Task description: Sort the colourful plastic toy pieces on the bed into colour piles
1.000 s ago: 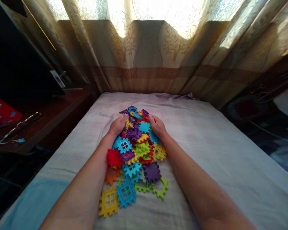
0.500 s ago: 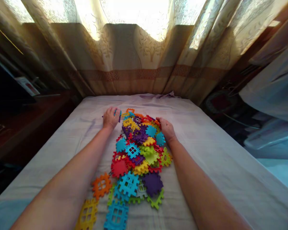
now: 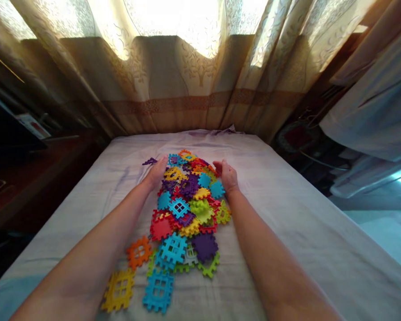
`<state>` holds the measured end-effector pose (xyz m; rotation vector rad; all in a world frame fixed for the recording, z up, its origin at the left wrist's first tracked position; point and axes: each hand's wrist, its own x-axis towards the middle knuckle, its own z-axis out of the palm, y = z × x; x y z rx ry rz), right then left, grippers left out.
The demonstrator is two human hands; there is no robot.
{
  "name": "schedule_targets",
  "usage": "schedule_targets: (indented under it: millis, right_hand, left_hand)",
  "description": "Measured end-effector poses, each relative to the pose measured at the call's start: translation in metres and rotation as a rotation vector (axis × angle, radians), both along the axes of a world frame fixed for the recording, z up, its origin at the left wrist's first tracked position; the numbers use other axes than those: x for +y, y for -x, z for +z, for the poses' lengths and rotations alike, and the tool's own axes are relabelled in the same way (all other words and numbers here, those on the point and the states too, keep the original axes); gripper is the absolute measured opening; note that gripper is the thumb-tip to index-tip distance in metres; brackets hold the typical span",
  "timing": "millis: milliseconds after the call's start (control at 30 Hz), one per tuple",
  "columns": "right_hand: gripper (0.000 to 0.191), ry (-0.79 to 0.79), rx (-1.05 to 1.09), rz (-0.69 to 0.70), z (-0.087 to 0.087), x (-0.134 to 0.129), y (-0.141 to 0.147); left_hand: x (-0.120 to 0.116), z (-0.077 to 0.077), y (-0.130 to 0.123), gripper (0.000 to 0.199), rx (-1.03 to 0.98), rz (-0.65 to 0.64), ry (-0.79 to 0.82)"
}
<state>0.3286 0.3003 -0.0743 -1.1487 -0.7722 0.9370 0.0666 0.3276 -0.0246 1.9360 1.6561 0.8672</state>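
A long heap of plastic interlocking tiles [image 3: 200,209] in several colours lies between my two arms. At its far left side my left hand [image 3: 158,171] is held edge-on with the fingers stretched out, beside a blue tile with a purple middle [image 3: 174,159]. A purple triangular tile [image 3: 149,161] lies just left of that hand. My right hand [image 3: 228,176] is at the far right edge of the heap, thumb and fingers apart, near the red and orange tiles. Neither hand has a tile in its grasp.
Nearest me on the bed sheet [image 3: 280,240] lie a yellow window tile [image 3: 119,290], a blue window tile [image 3: 158,290] and an orange window tile [image 3: 139,252]. Patterned curtains [image 3: 200,76] hang behind the bed. A dark table [image 3: 67,147] stands at the left, and hanging cloth [image 3: 370,116] is at the right.
My left hand has come off the blue and purple tiles and turned edge-on against the heap. My right hand has drawn slightly away from the tiles and opened. The view has shifted slightly.
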Motion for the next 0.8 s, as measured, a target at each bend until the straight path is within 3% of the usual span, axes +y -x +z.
schedule_targets:
  millis: [100,167,267,367,467,667,800]
  right_hand:
    - [0.045,0.023,0.107,-0.033,0.005,-0.007,-0.004]
    - [0.043,0.032,0.078,-0.045,0.007,-0.016,-0.005]
    - [0.038,0.042,-0.053,-0.079,0.006,-0.037,-0.004]
    - [0.036,0.034,-0.127,-0.128,0.004,-0.063,0.001]
    - [0.040,0.055,-0.138,-0.190,0.005,-0.090,0.008]
    - [0.044,0.102,-0.001,-0.279,0.009,-0.140,0.024]
    - [0.048,0.028,-0.146,-0.186,0.005,-0.181,0.025]
  left_hand:
    - [-0.055,0.010,0.039,0.067,-0.079,0.055,-0.004]
    - [-0.105,0.008,0.066,0.069,-0.109,0.093,-0.005]
    - [-0.180,-0.011,0.088,0.073,-0.110,0.146,-0.036]
    - [-0.227,-0.034,0.081,0.069,-0.092,0.179,-0.112]
    - [-0.232,-0.043,0.052,0.064,-0.114,0.211,-0.206]
    - [-0.186,-0.032,-0.019,0.056,-0.282,0.363,-0.252]
    - [-0.186,-0.031,-0.030,0.057,-0.322,0.314,-0.213]
